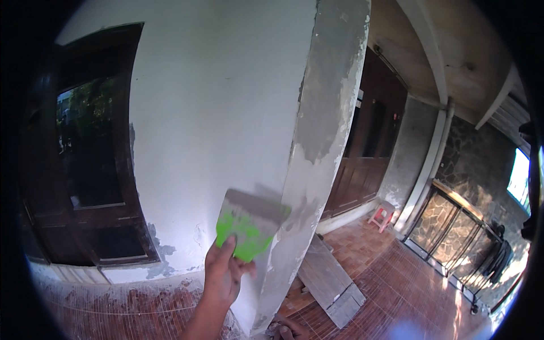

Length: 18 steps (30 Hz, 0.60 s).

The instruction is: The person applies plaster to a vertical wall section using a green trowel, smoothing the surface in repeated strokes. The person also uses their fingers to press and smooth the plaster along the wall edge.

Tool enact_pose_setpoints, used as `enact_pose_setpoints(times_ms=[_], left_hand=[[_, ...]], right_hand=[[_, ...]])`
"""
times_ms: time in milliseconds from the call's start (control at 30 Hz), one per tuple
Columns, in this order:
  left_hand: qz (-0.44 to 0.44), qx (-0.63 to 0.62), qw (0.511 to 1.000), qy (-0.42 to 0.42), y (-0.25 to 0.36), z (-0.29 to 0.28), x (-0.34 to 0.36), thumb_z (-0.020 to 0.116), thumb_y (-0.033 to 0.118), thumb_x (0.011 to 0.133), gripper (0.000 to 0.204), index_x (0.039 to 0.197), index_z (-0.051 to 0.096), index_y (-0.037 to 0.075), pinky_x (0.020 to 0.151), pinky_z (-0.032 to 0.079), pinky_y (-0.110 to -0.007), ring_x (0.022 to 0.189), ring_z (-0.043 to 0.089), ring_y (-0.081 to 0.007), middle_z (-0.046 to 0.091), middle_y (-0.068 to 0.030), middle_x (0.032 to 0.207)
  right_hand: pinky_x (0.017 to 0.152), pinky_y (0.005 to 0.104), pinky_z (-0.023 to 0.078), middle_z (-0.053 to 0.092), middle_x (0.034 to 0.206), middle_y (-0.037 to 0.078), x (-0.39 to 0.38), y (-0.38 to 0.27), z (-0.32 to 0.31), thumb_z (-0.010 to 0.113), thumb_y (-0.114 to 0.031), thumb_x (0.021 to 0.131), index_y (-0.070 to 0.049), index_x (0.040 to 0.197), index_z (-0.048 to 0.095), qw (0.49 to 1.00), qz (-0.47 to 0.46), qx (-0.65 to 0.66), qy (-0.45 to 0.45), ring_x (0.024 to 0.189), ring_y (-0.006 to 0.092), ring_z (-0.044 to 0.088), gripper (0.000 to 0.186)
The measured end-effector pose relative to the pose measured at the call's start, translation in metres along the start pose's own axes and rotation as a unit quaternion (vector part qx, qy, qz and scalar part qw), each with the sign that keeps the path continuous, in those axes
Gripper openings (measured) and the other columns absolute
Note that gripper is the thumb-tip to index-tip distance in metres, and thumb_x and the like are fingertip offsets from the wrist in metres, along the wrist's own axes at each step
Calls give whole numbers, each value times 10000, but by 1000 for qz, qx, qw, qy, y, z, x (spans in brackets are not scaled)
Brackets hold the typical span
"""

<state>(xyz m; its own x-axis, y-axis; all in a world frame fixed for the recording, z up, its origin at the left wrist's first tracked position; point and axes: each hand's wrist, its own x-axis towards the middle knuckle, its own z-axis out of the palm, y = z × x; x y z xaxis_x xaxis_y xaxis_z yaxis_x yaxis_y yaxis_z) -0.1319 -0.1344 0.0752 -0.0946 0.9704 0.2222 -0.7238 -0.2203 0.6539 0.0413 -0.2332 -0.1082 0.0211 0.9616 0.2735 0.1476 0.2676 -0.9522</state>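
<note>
I have the left hand (225,272) closed on a wide, bright-green scraper with a grey-brown upper band (253,225), the thumb pressed flat on its near face and the fingers curling round behind. The scraper is upright with a slight tilt, its broad edge uppermost, in front of the lower part of a narrow, plastered wall end (303,190) and the smooth white wall (221,113) beside it. From here I cannot tell whether that edge touches the surface. The right hand (290,330) shows only in part at the lower edge, dark and cut off, so I cannot tell whether it is open or gripping something.

Higher on the wall end I see a long, darker grey patch of plaster (330,85) with ragged borders. To the left stands a dark brown wooden door with glass panes (93,147). Right of the wall end, a long, grey, weathered board (331,280) lies on the reddish-brown tiled floor (396,277). Farther back I make out a small red-and-white plastic stool (382,215) and a black metal-barred frame (433,248).
</note>
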Motion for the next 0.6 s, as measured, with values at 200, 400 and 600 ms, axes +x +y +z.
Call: enact_pose_setpoints(times_ms=[200, 400, 600], left_hand=[[-42, -23, 989, -141, 37, 39, 69, 564, 294, 997, 317, 1162, 566, 23, 565, 570, -328, 612, 671, -215, 689, -105, 892], [-19, -4, 976, -217, 49, 61, 94, 553, 287, 1002, 329, 1179, 548, 9, 586, 574, -332, 640, 680, -218, 694, -120, 920], [-65, -34, 957, -279, 40, 70, 103, 546, 277, 999, 330, 1176, 544, -2, 589, 573, -325, 656, 682, -210, 694, -133, 929]], right_hand=[[521, 222, 379, 499, 660, -61, -3, 25, 41, 507, -160, 1030, -47, 1261, 649, 986, 92, 81, 111, 570, 41, 438, 293], [523, 215, 384, 518, 661, -59, -16, 40, 70, 515, -169, 1028, -41, 1232, 662, 976, 29, 1, 218, 563, 39, 444, 282], [480, 213, 356, 518, 654, -55, -41, 38, 69, 530, -186, 1026, -48, 1249, 656, 935, 27, -53, 350, 521, 39, 425, 291]])
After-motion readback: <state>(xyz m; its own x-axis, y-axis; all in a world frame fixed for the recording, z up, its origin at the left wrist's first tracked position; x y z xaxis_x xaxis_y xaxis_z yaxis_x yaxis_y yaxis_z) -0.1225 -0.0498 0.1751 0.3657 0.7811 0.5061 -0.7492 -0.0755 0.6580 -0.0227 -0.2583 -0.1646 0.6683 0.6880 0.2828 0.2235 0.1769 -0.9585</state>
